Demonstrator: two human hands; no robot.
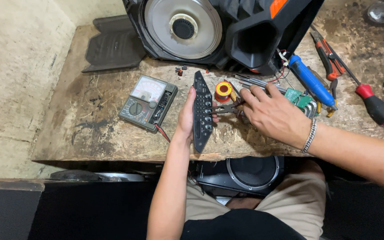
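Left hand (186,116) grips black control panel (201,111) upright on edge at workbench (90,129) centre. Right hand (270,113) closed on pliers (225,108), tips at panel knobs. Multimeter (147,103) just left.

The left hand (186,116) stands on its edge with the palm turned to the right hand. Its fingers are closed around something flat and its thumb lies along the near side. The left forearm comes up straight from below, bare. The right hand (272,114) is just beside the left one, back upward, fingers bent and closed around something thin. The fingertips point toward the left hand. The right forearm comes in from the lower right, with a metal chain bracelet (310,135) on the wrist.
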